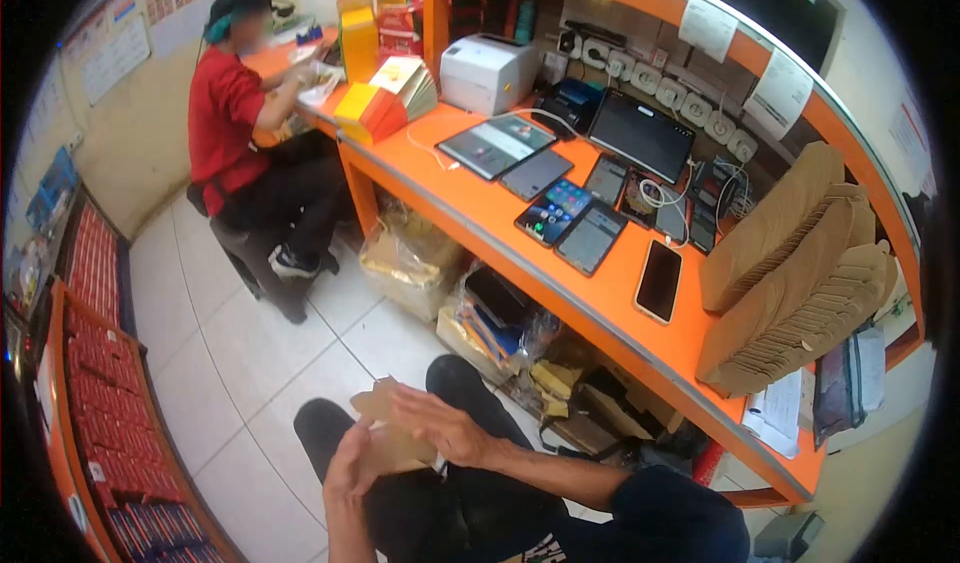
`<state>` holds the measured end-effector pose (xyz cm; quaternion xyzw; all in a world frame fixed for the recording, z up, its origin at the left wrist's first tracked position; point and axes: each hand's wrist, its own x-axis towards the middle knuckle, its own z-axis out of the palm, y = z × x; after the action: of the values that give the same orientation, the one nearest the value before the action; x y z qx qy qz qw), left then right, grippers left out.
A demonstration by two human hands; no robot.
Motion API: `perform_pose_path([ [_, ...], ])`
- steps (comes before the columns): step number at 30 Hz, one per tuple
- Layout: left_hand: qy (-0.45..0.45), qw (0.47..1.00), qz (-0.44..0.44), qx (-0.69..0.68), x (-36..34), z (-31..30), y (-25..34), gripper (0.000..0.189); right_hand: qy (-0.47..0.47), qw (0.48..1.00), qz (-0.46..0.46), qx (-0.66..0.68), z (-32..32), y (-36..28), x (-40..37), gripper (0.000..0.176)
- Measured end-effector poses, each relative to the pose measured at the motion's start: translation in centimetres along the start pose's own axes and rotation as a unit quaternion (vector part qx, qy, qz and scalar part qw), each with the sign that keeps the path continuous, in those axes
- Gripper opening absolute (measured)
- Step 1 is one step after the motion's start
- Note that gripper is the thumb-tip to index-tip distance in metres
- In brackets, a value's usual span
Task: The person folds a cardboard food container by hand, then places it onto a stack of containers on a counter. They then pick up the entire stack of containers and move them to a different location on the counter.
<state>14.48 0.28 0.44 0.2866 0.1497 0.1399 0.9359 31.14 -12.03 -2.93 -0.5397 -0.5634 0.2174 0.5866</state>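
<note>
Left hand clasps a brown paper piece; right hand presses it, fingers straight. It may slip to the floor (only one hand grips).

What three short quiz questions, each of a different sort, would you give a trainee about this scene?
1. Multiple choice: What do the left hand and the right hand both touch?
A) a black phone
B) a brown paper piece
C) a red box

2. True or false: The white printer stands on the orange counter.

3. Fill in the missing word: The seated co-worker wears a ___ shirt.

Key
1. B
2. True
3. red
</note>
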Motion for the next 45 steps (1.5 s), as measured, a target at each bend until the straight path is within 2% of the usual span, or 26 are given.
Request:
perform_pose_path([
  [1,0.014,0.996,-0.032,-0.079,0.1,0.1,0.7,0.058,-0.033,0.993,-0.094,-0.065,-0.1,0.1,-0.1,0.039],
  [2,0.008,0.997,-0.032,-0.072,0.6,0.4,1.1,0.058,-0.064,0.973,-0.182,-0.130,-0.4,0.3,-0.3,0.038],
  [3,0.062,0.987,-0.051,0.138,1.0,0.9,1.4,0.055,-0.159,0.943,-0.161,-0.244,-1.3,-1.3,-0.2,0.038],
  [4,0.113,0.930,-0.065,0.343,1.5,1.4,1.6,0.052,-0.152,0.942,-0.164,-0.249,-1.5,-1.4,-0.1,0.038],
  [6,0.108,0.935,-0.094,0.323,2.2,2.0,1.9,0.048,-0.087,0.970,-0.130,-0.183,-1.7,-1.5,0.2,0.055],
  [7,0.104,0.940,-0.088,0.312,2.3,2.5,2.3,0.048,-0.078,0.970,-0.132,-0.189,-1.8,-1.3,0.3,0.055],
  [9,0.076,0.944,-0.073,0.314,2.8,2.7,2.7,0.044,0.017,0.995,0.032,-0.095,-2.1,-0.2,0.4,0.083],
  [10,0.070,0.943,-0.076,0.317,3.0,2.7,2.5,0.044,0.024,0.994,0.032,-0.098,-2.4,0.4,0.5,0.083],
  [12,0.026,0.923,-0.044,0.381,3.3,3.3,1.6,0.039,0.022,0.982,0.117,-0.145,-3.1,0.6,0.9,0.097],
  [13,0.056,0.919,-0.009,0.390,3.4,3.8,1.1,0.035,-0.041,0.970,0.232,-0.064,-4.0,-0.1,1.2,0.094],
  [16,0.066,0.945,0.014,0.319,4.4,5.1,0.4,0.033,-0.038,0.948,0.315,0.019,-4.9,0.0,1.5,0.095],
  [17,0.066,0.946,0.014,0.317,4.7,5.4,0.1,0.033,-0.013,0.956,0.292,-0.024,-5.1,0.2,1.5,0.094],
  [19,0.154,0.941,-0.005,0.301,5.1,5.8,-0.4,0.035,0.026,0.962,0.266,-0.052,-5.3,1.1,1.1,0.094],
  [20,0.157,0.941,-0.007,0.298,5.3,6.1,-0.4,0.035,0.065,0.966,0.238,-0.078,-5.3,1.5,0.7,0.095],
  [22,0.158,0.956,-0.057,0.239,5.5,6.5,-0.2,0.042,0.059,0.968,0.240,-0.042,-5.7,0.8,0.7,0.098],
  [23,0.168,0.956,-0.061,0.231,5.7,6.4,-0.1,0.042,0.096,0.974,0.198,-0.056,-5.9,1.1,0.6,0.102],
  [25,0.026,0.995,-0.090,0.044,5.6,5.6,-0.1,0.052,0.148,0.978,0.133,-0.065,-6.1,1.0,0.3,0.108],
  [26,0.009,0.995,-0.097,0.030,5.6,5.8,-0.2,0.053,0.165,0.978,0.113,-0.058,-6.4,0.7,0.5,0.111],
  [29,0.028,0.989,-0.124,0.078,5.7,5.3,0.1,0.046,0.103,0.987,0.085,-0.094,-7.4,-1.4,1.3,0.117],
  [32,-0.059,0.981,-0.103,0.152,5.6,5.8,0.4,0.044,0.008,0.981,0.065,-0.183,-7.8,-1.8,1.9,0.115],
  [34,-0.073,0.981,-0.114,0.137,6.2,5.0,0.3,0.044,0.064,0.991,0.116,0.020,-7.0,-3.5,2.3,0.114],
  [36,-0.094,0.980,-0.124,0.127,6.4,4.2,-0.1,0.043,0.066,0.992,0.101,-0.023,-7.1,-3.5,2.7,0.115],
  [38,-0.101,0.984,-0.102,0.103,6.6,3.7,-0.1,0.037,0.045,0.982,0.036,-0.182,-7.5,-3.5,3.2,0.115],
  [42,-0.118,0.987,-0.066,0.089,6.4,3.3,-0.1,0.023,0.029,0.988,0.106,-0.105,-8.0,-4.6,3.2,0.110],
  [44,-0.155,0.975,-0.091,0.128,6.4,3.3,0.6,0.013,-0.150,0.968,0.187,-0.079,-8.6,-3.4,3.0,0.104],
  [45,-0.150,0.977,-0.090,0.126,6.5,3.4,0.8,0.013,-0.155,0.967,0.188,-0.077,-8.4,-3.5,3.0,0.104],
])
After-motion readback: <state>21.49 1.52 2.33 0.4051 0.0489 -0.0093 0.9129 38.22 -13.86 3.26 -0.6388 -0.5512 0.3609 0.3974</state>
